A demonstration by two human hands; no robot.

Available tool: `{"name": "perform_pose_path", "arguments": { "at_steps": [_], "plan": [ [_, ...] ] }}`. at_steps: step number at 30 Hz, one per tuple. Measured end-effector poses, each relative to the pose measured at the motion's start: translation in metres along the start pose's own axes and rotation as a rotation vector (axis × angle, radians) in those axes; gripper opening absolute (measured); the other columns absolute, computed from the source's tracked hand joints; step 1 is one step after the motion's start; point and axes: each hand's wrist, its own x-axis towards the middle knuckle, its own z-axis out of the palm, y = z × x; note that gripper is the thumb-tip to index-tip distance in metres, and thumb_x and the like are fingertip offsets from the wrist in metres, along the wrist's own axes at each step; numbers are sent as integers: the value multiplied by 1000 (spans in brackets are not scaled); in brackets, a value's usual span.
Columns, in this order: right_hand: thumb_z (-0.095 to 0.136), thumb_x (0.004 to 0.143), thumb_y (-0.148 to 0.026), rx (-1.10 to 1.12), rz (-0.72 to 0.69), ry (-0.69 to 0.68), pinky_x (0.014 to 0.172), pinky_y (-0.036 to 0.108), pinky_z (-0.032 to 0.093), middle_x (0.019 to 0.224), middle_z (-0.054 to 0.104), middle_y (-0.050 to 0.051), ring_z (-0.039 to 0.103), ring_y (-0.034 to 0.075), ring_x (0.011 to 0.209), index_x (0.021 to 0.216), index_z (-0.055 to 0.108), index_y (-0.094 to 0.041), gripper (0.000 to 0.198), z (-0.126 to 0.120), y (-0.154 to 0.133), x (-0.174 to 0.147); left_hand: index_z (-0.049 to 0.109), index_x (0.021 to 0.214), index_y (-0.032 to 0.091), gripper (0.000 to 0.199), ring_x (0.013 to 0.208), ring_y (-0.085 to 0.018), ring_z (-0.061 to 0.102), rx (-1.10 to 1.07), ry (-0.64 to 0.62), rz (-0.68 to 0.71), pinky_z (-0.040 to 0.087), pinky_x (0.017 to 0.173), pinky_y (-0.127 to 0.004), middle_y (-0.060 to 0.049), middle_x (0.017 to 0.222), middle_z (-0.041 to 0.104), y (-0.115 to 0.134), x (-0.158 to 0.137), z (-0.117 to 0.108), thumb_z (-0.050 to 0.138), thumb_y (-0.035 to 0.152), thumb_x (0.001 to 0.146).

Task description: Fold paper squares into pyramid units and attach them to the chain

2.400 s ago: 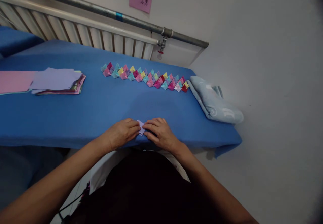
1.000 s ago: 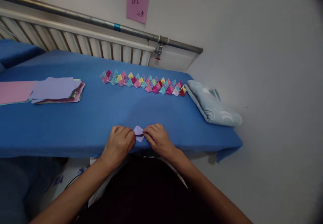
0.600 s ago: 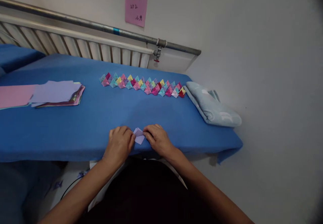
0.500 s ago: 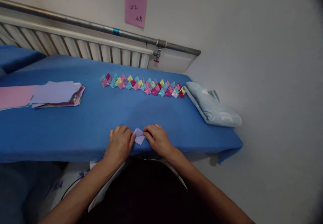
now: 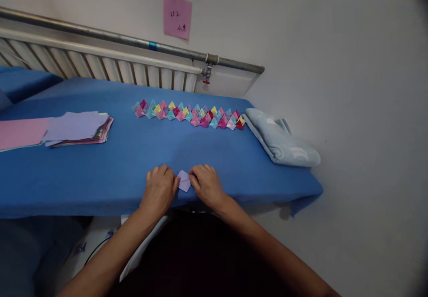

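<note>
Close to the front edge of the blue-covered table, a small folded sheet of lilac paper (image 5: 184,181) is held between both hands. My left hand (image 5: 161,185) pinches its left corner, fingers curled. On the opposite corner, my right hand (image 5: 206,183) has thumb and fingertips closed. A crease line runs across the middle of the paper, which has a pointed top. Beyond the hands lie rows of small folded paper pieces (image 5: 190,115) in pink, teal, yellow, purple and red.
A stack of lilac and pink paper sheets (image 5: 75,126) lies on the left of the blue cloth (image 5: 133,158). At the right end rests a folded pale blue blanket (image 5: 284,141). A radiator (image 5: 110,67) and a metal pipe (image 5: 127,41) run along the wall behind.
The upper flaps of the lilac paper, slightly apart before, now lie flatter together. Both hands keep their hold at the corners. The camera view has tilted slightly.
</note>
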Motion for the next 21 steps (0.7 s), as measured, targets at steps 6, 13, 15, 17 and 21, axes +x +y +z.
{"name": "perform_pose_path", "arguments": {
  "at_steps": [6,13,15,17,21],
  "plan": [
    [56,87,-16,85,67,-10,73,30,33,83,65,1,51,17,79,84,61,-20,8,-2,0,0,63,74,17,22,82,-26,54,8,-142,-83,38,69,-38,-9,83,63,-7,2,-8,55,34,87],
    [60,86,-21,111,118,15,73,31,31,82,65,0,52,17,80,82,61,-21,3,0,3,0,67,98,23,21,94,-22,54,-163,22,402,37,78,-37,-6,102,66,-20,4,-2,51,12,89],
    [60,85,-20,119,119,22,73,30,31,82,65,0,52,17,80,82,61,-21,3,1,3,0,66,101,20,23,95,-22,54,-181,27,501,36,79,-37,-6,101,67,-22,3,-1,50,10,88],
    [61,84,-20,127,122,27,73,30,30,82,66,-1,52,17,80,82,61,-21,3,1,4,-1,65,105,18,24,94,-22,56,-167,26,526,36,79,-37,-6,101,68,-23,1,-1,50,9,88],
    [65,82,-25,151,169,31,75,31,30,86,67,-1,52,18,84,85,62,-23,5,-4,8,1,63,112,17,33,89,-22,57,-123,6,516,35,80,-39,-8,105,67,-22,-4,-4,47,6,86]
  ]
}}
